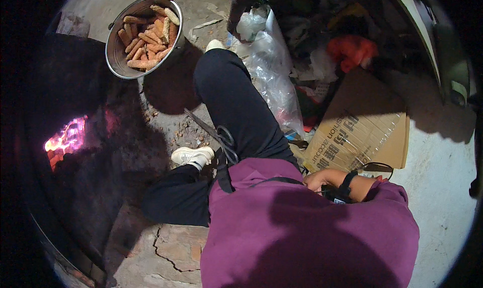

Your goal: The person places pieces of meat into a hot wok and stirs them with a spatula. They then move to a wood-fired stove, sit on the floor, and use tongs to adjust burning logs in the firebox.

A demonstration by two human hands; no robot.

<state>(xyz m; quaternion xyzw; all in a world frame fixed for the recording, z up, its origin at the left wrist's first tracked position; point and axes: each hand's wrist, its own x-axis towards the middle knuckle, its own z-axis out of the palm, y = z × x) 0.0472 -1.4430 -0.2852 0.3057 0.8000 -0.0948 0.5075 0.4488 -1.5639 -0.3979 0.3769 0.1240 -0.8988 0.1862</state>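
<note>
My right hand [316, 180] rests at my right hip beside the purple top [271, 235]. Its fingers are mostly hidden, so what they hold cannot be seen. A black band [346, 183] with a cable circles that wrist. My left hand is out of view. Ahead of me stands a metal bucket [120, 57] with several corn cobs [151, 42] inside. To the left, flames [71, 135] glow in a dark opening. A thin stick-like piece [202, 122] lies by my bent knee.
A flattened cardboard box [351, 125] bearing writing leans at the right. Clear plastic sheeting [269, 69] and a red plastic bag [351, 52] lie among other litter. My white shoe [192, 156] is on the debris-strewn ground. A crack [164, 254] runs through the lower-left surface.
</note>
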